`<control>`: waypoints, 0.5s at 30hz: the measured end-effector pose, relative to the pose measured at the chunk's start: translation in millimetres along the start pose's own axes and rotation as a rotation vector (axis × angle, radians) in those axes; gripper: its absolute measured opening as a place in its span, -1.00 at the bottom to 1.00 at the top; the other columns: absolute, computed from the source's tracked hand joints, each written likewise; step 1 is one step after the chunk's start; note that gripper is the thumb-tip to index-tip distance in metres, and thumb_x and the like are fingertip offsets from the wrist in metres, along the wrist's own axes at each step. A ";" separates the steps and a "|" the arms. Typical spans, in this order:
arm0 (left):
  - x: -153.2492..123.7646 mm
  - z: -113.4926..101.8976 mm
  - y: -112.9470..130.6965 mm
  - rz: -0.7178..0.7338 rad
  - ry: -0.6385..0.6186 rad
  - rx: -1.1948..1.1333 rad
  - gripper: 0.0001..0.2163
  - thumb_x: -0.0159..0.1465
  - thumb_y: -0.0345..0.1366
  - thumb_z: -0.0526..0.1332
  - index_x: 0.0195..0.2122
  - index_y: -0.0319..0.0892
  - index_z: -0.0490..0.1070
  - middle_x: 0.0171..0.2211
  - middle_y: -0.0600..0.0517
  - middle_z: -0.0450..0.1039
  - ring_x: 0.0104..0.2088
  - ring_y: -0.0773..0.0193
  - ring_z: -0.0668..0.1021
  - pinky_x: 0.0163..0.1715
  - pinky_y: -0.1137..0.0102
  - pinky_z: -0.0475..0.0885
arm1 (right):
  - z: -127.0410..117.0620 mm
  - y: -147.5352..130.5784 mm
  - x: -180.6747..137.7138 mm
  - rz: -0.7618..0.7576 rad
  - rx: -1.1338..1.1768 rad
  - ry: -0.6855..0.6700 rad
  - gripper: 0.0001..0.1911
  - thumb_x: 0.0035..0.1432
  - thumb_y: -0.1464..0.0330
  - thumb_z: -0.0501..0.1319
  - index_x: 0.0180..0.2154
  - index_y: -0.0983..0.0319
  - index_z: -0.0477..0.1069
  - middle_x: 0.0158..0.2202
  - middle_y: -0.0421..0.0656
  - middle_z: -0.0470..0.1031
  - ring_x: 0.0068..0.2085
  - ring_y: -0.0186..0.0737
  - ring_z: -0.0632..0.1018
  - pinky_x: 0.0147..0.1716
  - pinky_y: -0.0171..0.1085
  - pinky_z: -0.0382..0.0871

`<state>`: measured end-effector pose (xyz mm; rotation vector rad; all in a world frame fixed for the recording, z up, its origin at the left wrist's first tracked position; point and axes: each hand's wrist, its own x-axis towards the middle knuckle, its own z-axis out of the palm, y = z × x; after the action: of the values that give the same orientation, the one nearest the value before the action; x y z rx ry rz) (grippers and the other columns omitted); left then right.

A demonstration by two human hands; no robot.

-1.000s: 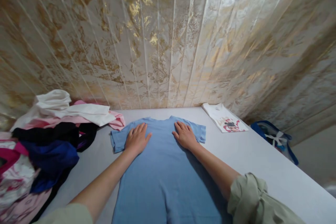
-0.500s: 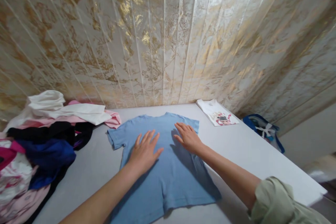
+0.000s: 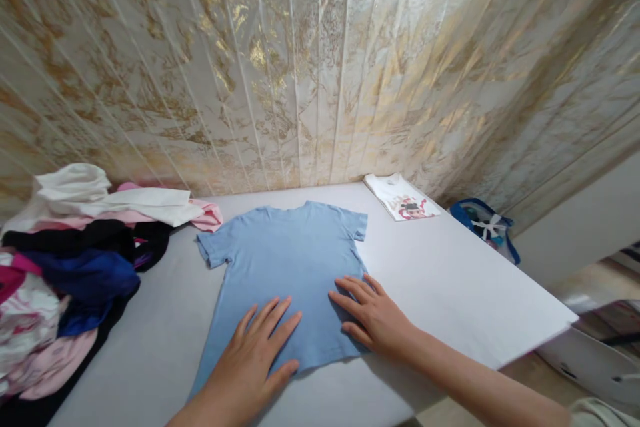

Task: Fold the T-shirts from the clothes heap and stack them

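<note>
Since 0.5 s ago: both hands have slid from the chest of the shirt (image 3: 280,253) down to its hem.

Shirt lies flat mid-table, collar toward the wall, sleeves spread.

Left hand (image 3: 253,363): open, fingers spread, palm flat on the lower left of the shirt; grips nothing.

Right hand (image 3: 377,320): open and flat on the lower right corner, heel of the hand partly on the table (image 3: 450,280); grips nothing.

Judgement: flat palms press the cloth smooth rather than hold it.

Room: bare surface right of the shirt out to the table edge. Folded white tee (image 3: 403,197) sits at the far right corner, well apart. Clothes pile (image 3: 70,260) crowds the left, near the sleeve but not touching it.
</note>
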<state>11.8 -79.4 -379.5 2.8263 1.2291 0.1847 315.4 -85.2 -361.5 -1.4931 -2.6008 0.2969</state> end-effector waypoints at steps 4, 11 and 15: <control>-21.4 9.5 16.3 0.055 -0.021 -0.009 -0.41 0.31 0.06 0.04 0.33 0.29 -0.13 0.36 0.09 0.01 0.27 -0.07 0.26 0.14 -0.11 0.27 | -3.2 -16.8 -29.6 -0.020 0.048 -0.022 -0.50 0.32 0.21 0.05 0.27 -0.01 0.15 0.32 -0.12 0.14 0.30 -0.06 0.19 0.26 0.08 0.04; -49.4 -11.6 14.5 0.052 -0.073 -0.065 -0.56 0.32 0.04 0.05 0.23 0.26 0.21 0.25 0.10 0.26 0.16 0.03 0.43 0.06 0.08 0.43 | -8.8 -9.1 -70.7 0.018 0.117 0.078 -0.64 0.36 0.27 0.00 0.12 0.05 0.37 0.18 -0.07 0.35 0.19 -0.11 0.37 0.19 -0.03 0.24; -34.1 -23.4 8.6 -0.162 0.021 -0.047 -0.54 0.36 0.01 -0.02 0.24 0.08 0.24 0.24 0.04 0.29 0.19 0.13 0.39 0.16 0.15 0.33 | -0.8 -1.5 -68.8 0.074 0.109 0.163 -0.62 0.37 0.26 -0.03 0.15 0.04 0.34 0.19 -0.07 0.34 0.18 -0.12 0.38 0.16 -0.05 0.28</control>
<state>-8.1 -110.1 -358.4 2.6759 1.4309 0.2325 349.0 -145.3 -361.3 -1.5109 -2.3691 0.3064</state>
